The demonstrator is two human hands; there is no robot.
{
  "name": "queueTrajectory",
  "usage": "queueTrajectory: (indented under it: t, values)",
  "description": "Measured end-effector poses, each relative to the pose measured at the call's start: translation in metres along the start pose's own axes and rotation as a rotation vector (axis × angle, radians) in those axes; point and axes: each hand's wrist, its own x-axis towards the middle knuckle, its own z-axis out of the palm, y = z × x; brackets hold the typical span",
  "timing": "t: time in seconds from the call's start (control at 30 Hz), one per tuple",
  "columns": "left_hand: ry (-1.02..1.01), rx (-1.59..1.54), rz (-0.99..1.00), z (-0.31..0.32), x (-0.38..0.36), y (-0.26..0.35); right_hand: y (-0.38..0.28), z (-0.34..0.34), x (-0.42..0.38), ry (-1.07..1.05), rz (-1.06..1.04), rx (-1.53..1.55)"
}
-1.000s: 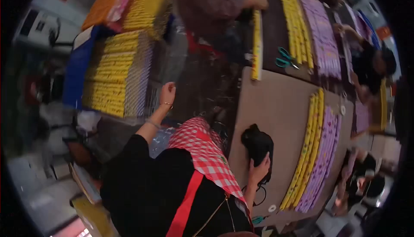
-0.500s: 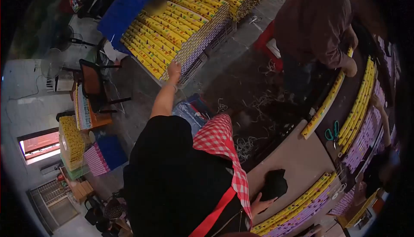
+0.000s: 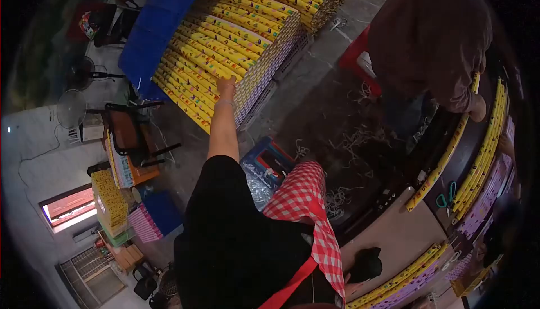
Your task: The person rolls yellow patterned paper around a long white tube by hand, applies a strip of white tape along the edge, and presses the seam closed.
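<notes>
My left hand (image 3: 226,87) reaches onto the near ends of the stacked yellow patterned tubes (image 3: 211,50), its fingers bent around the end of one tube. The tube ends form a purple and white side face. Low in the view, my right hand (image 3: 350,286) is mostly hidden behind the red checked apron (image 3: 298,191). It is beside a black cloth-like item (image 3: 367,264) on the table (image 3: 394,230); its fingers cannot be made out. Yellow tubes (image 3: 399,275) and purple ones lie close to that item.
A co-worker in a dark top (image 3: 427,39) bends over a long yellow strip (image 3: 439,179) at the right. Green-handled scissors (image 3: 446,195) lie near more yellow tubes. White scraps litter the floor (image 3: 315,112). A chair (image 3: 124,129) and fans stand at the left.
My left hand has moved farther up along the stack's edge. My right hand has slipped mostly behind the apron. The view has shifted, and the co-worker's arm appears farther right.
</notes>
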Motion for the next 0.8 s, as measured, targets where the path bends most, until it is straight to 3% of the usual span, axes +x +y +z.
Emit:
queueTrajectory:
  t: [0.07, 0.1, 0.13, 0.17, 0.23, 0.3, 0.37, 0.5, 0.63, 0.8]
  values:
    - [-0.12, -0.172, -0.083, -0.023, -0.028, 0.018, 0.012, 0.018, 0.004, 0.214, -0.167, 0.09]
    - [-0.24, -0.345, -0.155, -0.03, -0.039, 0.022, 0.008, 0.018, 0.008, 0.132, -0.065, -0.11]
    - [-0.307, -0.641, -0.199, -0.029, -0.034, 0.01, 0.005, 0.017, 0.01, 0.143, -0.069, -0.105]
    - [-0.308, -0.651, -0.193, -0.034, -0.047, 0.012, -0.01, -0.002, 0.0, 0.111, -0.051, -0.051]
    - [-0.708, -1.283, -0.205, -0.049, -0.101, 0.014, 0.002, 0.01, 0.004, 0.085, -0.03, 0.011]
    - [-0.949, -1.478, -0.089, -0.057, -0.181, 0.035, 0.043, 0.069, 0.028, 0.48, -0.28, 0.125]
    - [-1.239, -1.615, -0.075, -0.05, -0.259, 0.055, 0.029, 0.047, 0.016, 0.429, -0.245, 0.119]
    - [-1.551, -1.654, 0.06, -0.024, -0.408, 0.094, 0.02, 0.037, 0.006, 0.43, -0.262, 0.146]
    - [-1.591, -1.613, -0.071, -0.037, -0.514, 0.112, 0.017, 0.034, 0.0, 0.474, -0.303, 0.303]
    - [-1.8, -1.351, -0.19, -0.063, -0.61, 0.061, 0.023, 0.05, 0.002, 0.646, -0.455, 0.461]
